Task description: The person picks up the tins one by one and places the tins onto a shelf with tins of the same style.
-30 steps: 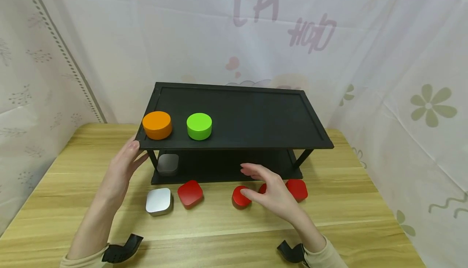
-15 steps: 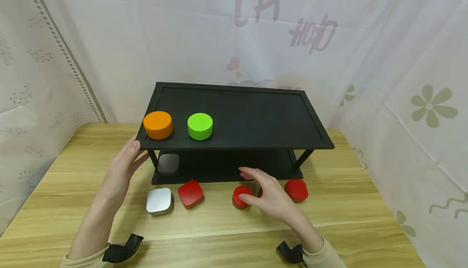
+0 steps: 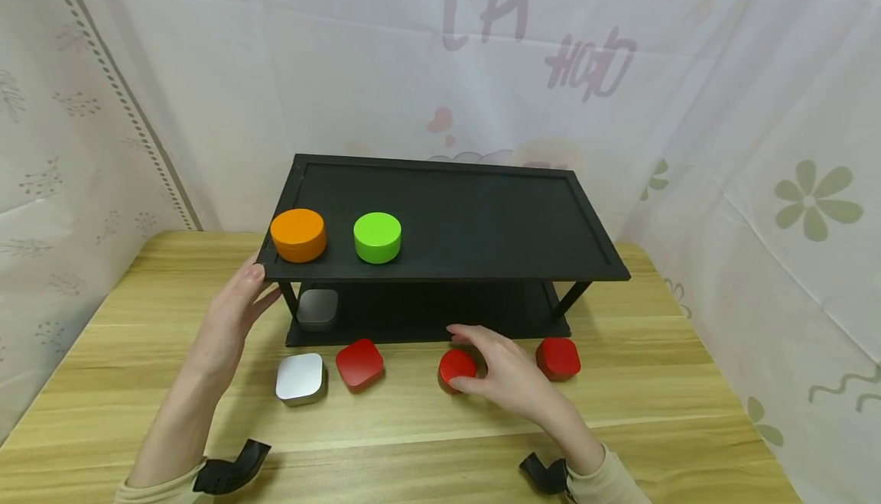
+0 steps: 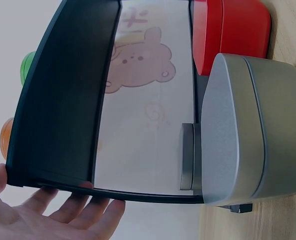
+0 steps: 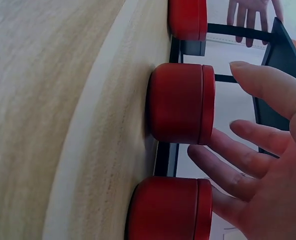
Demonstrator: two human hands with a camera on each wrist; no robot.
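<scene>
In the head view, my right hand [image 3: 505, 374] hovers at a round red tin [image 3: 456, 370], thumb and fingers spread around its right side. The right wrist view shows the round red tin [image 5: 180, 104] upright on the table, a gap between it and the thumb. A second red tin [image 5: 168, 210] stands beside it, hidden behind the hand in the head view. My left hand [image 3: 234, 305] rests against the left front corner of a black two-tier shelf [image 3: 468, 221]. Its fingers [image 4: 80, 212] lie along the shelf's side, extended.
An orange tin [image 3: 298, 236] and a green tin [image 3: 377, 238] sit on the top tier. A grey tin [image 3: 317, 310] is on the lower tier. In front stand a silver tin [image 3: 300, 378], a squarish red tin [image 3: 359, 365] and another red tin [image 3: 558, 359] at right.
My right hand has moved slightly left and lower, bringing the thumb to the near edge of the round red tin. The left hand keeps its place at the shelf corner.
</scene>
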